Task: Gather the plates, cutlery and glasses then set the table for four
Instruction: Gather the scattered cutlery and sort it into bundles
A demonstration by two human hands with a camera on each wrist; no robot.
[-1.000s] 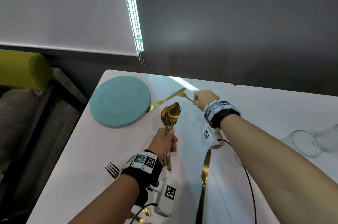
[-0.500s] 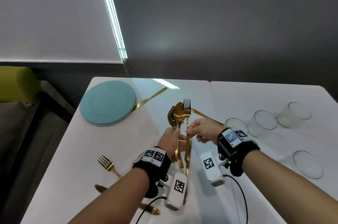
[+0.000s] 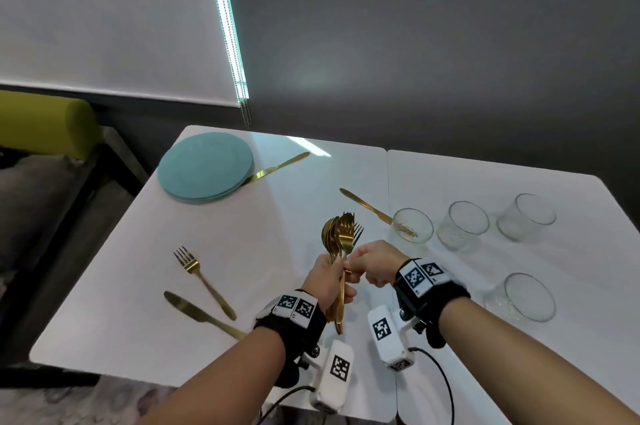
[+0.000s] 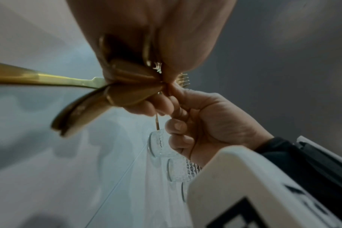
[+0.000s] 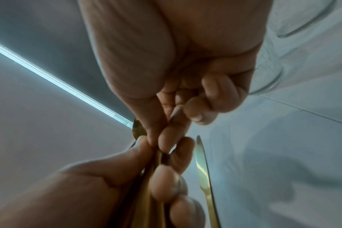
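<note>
Looking down from the head camera, I saw a white tabletop (image 3: 263, 241) filling the lower frame under a grey wall. At centre, my left hand (image 3: 327, 280) had its grip closed around a bundle (image 3: 339, 237) of gold spoons and forks, heads pointing up. My right hand (image 3: 375, 263) touched it from the right, thumb and forefinger pinching a handle in that bundle; from the right wrist camera I saw those fingertips (image 5: 167, 138) pressed together on the metal.

Teal plates (image 3: 205, 168) sat stacked in the upper left of the tabletop, with a gold knife (image 3: 277, 166) lying partly under their right edge. A second knife (image 3: 365, 205) lay right of centre, its handle end reaching a glass (image 3: 412, 227). Two more glasses (image 3: 464, 225) stood in a row to the right of that one, and a fourth glass (image 3: 524, 296) stood apart, lower right. A lone fork (image 3: 204, 280) and a third knife (image 3: 202, 313) lay side by side at lower left.
</note>
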